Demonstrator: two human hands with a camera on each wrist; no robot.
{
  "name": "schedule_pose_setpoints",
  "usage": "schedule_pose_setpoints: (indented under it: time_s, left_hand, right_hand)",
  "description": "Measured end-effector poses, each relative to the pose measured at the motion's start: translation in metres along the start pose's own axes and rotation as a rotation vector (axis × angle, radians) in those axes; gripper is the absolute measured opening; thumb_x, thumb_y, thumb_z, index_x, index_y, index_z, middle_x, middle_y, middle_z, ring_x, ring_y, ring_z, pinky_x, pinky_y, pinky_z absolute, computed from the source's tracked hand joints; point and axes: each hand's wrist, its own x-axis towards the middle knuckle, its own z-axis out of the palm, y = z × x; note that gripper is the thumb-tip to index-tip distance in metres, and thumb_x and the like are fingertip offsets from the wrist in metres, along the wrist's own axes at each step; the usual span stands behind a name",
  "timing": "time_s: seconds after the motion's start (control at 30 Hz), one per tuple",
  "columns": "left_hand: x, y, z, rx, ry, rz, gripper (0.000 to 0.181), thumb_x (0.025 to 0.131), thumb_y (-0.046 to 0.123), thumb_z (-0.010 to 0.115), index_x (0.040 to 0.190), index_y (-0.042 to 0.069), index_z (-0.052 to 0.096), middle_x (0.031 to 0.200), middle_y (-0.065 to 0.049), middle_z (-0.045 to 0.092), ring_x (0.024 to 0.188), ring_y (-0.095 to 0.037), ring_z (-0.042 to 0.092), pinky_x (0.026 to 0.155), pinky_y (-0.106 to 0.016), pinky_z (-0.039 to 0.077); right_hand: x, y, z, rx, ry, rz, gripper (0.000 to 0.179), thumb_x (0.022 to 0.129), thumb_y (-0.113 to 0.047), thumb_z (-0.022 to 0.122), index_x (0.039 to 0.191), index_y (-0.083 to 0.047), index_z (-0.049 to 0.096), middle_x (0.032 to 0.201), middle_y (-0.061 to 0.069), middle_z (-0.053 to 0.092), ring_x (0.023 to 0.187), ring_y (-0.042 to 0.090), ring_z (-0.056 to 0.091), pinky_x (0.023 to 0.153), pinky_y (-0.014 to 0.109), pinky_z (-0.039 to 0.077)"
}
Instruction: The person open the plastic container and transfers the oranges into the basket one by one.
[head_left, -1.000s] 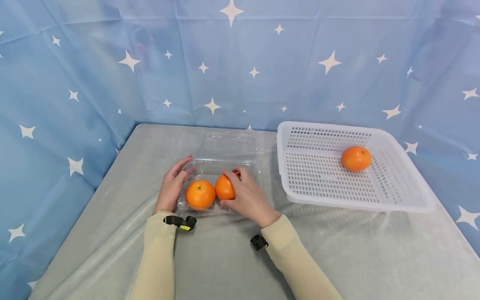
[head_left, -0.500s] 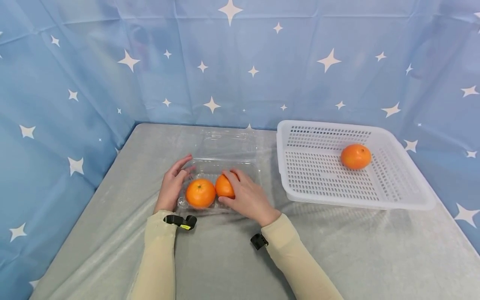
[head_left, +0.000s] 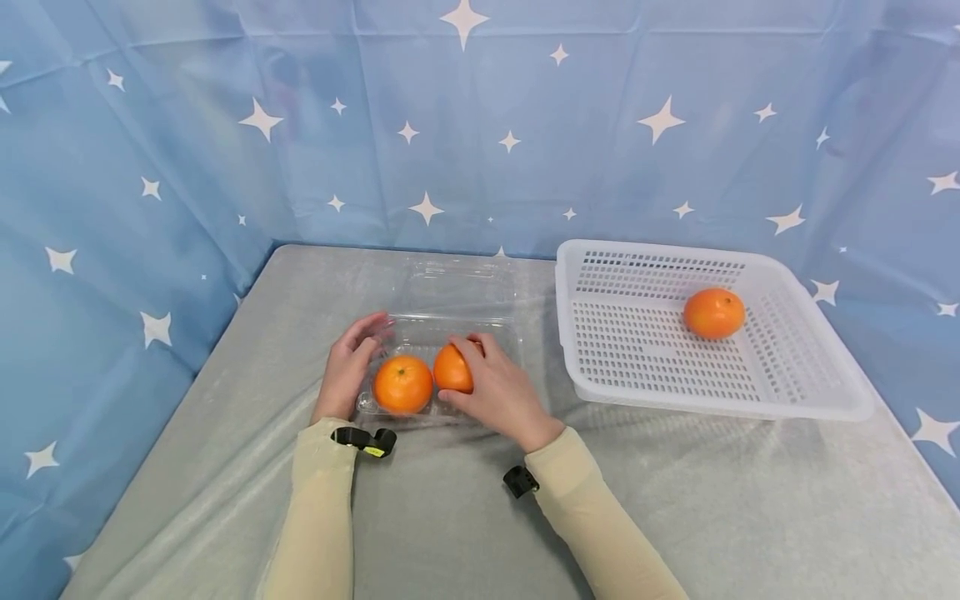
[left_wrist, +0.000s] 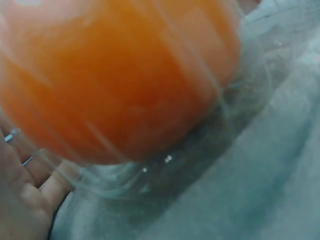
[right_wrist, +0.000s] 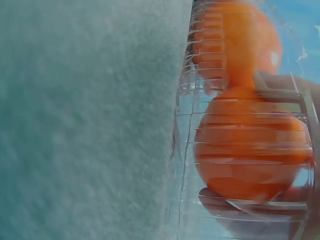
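Note:
Two oranges sit side by side in a clear plastic clamshell box whose lid lies folded back behind it. My right hand grips the right orange, thumb on the near side and fingers over the top and far side. In the right wrist view this orange shows through the box wall, with fingers around it. Along the box's left side rests my left hand, fingers extended forward beside the left orange. The left wrist view shows that orange close up behind clear plastic.
To the right stands a white perforated basket holding one orange. A wrinkled grey cloth covers the table. Blue curtains with white stars hang behind the table and at its sides.
The right fingers have shifted slightly on the right orange. Both hands, the box and the basket otherwise stay in place.

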Motion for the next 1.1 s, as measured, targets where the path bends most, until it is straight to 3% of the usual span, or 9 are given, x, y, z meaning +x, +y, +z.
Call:
schedule_pose_setpoints:
  time_s: [0.57, 1.1]
  left_hand:
    - [0.001, 0.0, 0.003, 0.058, 0.014, -0.009, 0.041, 0.088, 0.011, 0.041, 0.128, 0.016, 0.048, 0.116, 0.004, 0.058, 0.106, -0.012, 0.053, 0.091, -0.039, 0.039]
    - [-0.001, 0.0, 0.001, 0.057, 0.007, -0.018, 0.039, 0.089, 0.013, 0.041, 0.127, 0.021, 0.049, 0.117, 0.002, 0.057, 0.107, -0.013, 0.052, 0.092, -0.039, 0.038]
  right_hand:
    - [-0.001, 0.001, -0.009, 0.047, 0.028, -0.003, 0.07, 0.073, -0.049, 0.066, 0.133, -0.025, 0.038, 0.126, 0.001, 0.034, 0.089, 0.015, 0.052, 0.068, 0.032, 0.047]
    - [-0.003, 0.001, -0.026, 0.124, 0.064, 0.009, 0.069, 0.074, -0.049, 0.065, 0.133, -0.027, 0.038, 0.126, -0.003, 0.035, 0.086, 0.014, 0.053, 0.065, 0.033, 0.047]
